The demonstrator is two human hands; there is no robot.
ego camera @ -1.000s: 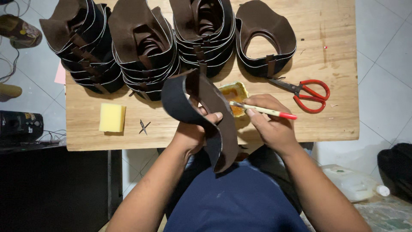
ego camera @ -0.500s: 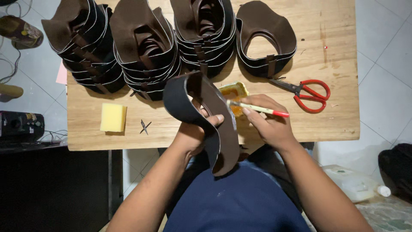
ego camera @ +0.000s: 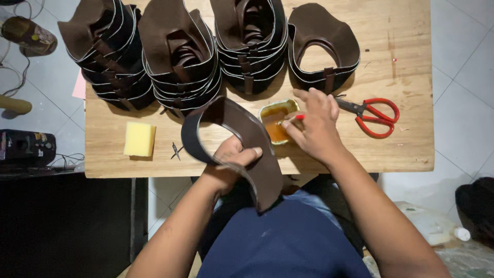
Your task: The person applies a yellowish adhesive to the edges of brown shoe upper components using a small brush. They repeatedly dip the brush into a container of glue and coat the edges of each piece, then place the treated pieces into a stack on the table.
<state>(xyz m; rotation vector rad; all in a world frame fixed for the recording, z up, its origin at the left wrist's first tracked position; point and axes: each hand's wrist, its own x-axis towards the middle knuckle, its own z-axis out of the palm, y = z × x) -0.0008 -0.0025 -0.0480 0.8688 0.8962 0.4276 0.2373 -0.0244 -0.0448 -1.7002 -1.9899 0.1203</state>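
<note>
We are holding the leather piece (ego camera: 242,149) pinched in our left hand (ego camera: 231,162) over the near edge of the table (ego camera: 411,149), while our right hand (ego camera: 314,126) is gripping a thin red-handled brush (ego camera: 294,118) and dipping it into the tin of amber glue (ego camera: 277,122) at about one o'clock from the leather; to do this well, we are judging it best to take little glue, wipe the tip on the rim, and keep the leather steady. The leather is dark brown, curved, looping upward and bending toward our lap; similar stacks (ego camera: 180,56) are sitting at twelve o'clock, scissors (ego camera: 373,114) at three, a yellow sponge (ego camera: 139,139) at nine.
</note>
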